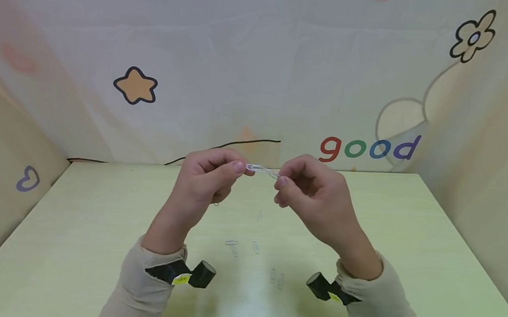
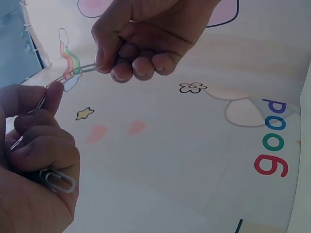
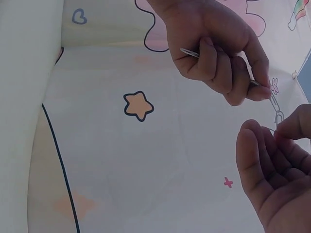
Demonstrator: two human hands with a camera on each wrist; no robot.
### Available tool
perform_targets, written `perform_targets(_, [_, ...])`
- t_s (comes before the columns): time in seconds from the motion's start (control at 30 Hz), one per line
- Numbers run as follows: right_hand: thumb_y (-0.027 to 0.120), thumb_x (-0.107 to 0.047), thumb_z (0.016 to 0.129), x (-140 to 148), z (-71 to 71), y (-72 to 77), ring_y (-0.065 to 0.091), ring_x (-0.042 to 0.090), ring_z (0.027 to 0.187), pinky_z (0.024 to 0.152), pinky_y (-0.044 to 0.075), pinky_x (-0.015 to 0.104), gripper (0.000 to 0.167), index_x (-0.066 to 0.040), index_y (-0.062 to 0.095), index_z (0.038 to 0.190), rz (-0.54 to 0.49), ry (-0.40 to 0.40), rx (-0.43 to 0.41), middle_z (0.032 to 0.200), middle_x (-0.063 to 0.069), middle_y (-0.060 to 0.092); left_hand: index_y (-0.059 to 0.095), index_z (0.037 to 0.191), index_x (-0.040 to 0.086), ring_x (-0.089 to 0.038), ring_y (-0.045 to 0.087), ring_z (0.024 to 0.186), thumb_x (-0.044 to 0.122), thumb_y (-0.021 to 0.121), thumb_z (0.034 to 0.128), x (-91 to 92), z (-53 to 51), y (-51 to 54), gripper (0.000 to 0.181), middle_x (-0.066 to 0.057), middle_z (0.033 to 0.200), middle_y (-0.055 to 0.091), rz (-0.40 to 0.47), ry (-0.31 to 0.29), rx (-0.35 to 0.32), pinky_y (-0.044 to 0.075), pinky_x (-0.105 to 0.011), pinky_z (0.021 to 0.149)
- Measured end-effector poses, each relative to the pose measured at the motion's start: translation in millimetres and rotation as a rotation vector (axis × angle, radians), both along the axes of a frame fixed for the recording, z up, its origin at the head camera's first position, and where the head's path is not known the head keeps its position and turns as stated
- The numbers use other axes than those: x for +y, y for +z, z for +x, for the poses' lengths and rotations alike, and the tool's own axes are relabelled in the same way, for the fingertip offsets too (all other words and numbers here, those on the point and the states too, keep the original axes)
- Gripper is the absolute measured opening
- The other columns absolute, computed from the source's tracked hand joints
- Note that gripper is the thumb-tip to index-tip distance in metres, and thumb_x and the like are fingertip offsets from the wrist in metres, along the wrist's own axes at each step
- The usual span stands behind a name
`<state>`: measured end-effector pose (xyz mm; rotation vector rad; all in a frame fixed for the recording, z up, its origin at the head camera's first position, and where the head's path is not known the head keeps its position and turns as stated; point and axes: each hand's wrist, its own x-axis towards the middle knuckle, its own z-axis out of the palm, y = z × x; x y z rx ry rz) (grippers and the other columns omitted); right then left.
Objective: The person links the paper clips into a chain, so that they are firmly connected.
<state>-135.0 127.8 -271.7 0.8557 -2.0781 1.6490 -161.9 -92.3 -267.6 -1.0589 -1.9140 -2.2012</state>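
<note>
Above the table, my left hand pinches a silver paper clip between thumb and index finger. Facing it, my right hand pinches a second paper clip by its outer end. In the right wrist view the two clips meet and look hooked together; the exact join is too small to tell. The other fingers of the left hand curl over more clips, and one paper clip sticks out below the palm in the left wrist view. What lies inside that palm is hidden.
Several loose paper clips lie on the pale table, among them one clip beyond the others, one clip near the middle and one clip nearer the front. A printed cloth backdrop encloses the table's back and sides.
</note>
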Motion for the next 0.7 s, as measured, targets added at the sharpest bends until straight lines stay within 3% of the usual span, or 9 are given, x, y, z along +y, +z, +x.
perform_targets(0.1, [0.059,0.009,0.091,2.0,1.2,2.4,0.065,0.022,0.065,0.063,0.057,0.033,0.008,0.002,0.062,0.093,-0.008,-0.004,-0.006,0.081,0.006,0.063,0.074,0.09,0.017,-0.017,0.023,0.045,0.007,0.057,0.0966,-4.0,-1.9,-0.9,0.021,-0.001,0.06,0.041,-0.055,-0.033,0.009,0.02,-0.027,0.043])
perform_targets(0.2, [0.058,0.01,0.092,3.4,2.9,4.3,0.066,0.023,0.065,0.063,0.058,0.033,0.007,0.003,0.061,0.093,-0.015,-0.003,-0.002,0.082,0.007,0.063,0.071,0.094,0.006,-0.019,0.031,0.046,0.008,0.054,0.099,-6.6,-5.1,-2.7,0.018,-0.006,0.066,0.049,-0.131,-0.101,0.022,0.032,-0.028,0.043])
perform_targets(0.37, [0.058,0.01,0.092,4.8,5.7,6.6,0.065,0.022,0.063,0.063,0.058,0.033,0.006,0.005,0.062,0.094,-0.022,0.005,0.008,0.082,0.009,0.063,0.067,0.106,-0.006,-0.024,0.049,0.055,0.016,0.049,0.1047,-5.8,-10.9,-8.6,0.029,-0.015,0.079,0.059,-0.231,-0.233,0.016,0.051,-0.036,0.056])
perform_targets(0.5, [0.06,0.01,0.091,5.3,7.3,7.2,0.063,0.022,0.06,0.06,0.056,0.031,0.007,0.004,0.063,0.094,-0.013,0.008,0.008,0.079,0.009,0.061,0.065,0.111,-0.007,-0.028,0.055,0.06,0.024,0.046,0.1061,-1.5,-12.1,-13.1,0.036,-0.019,0.085,0.063,-0.222,-0.306,-0.028,0.054,-0.04,0.059])
perform_targets(0.7, [0.061,0.009,0.09,4.3,8.9,7.7,0.06,0.018,0.058,0.055,0.052,0.028,0.01,0.0,0.065,0.094,0.047,0.008,0.045,0.079,0.003,0.063,0.063,0.113,-0.005,-0.035,0.063,0.065,0.028,0.042,0.1078,7.1,-11.6,-16.0,0.04,-0.02,0.088,0.065,-0.199,-0.381,-0.036,0.057,-0.048,0.067])
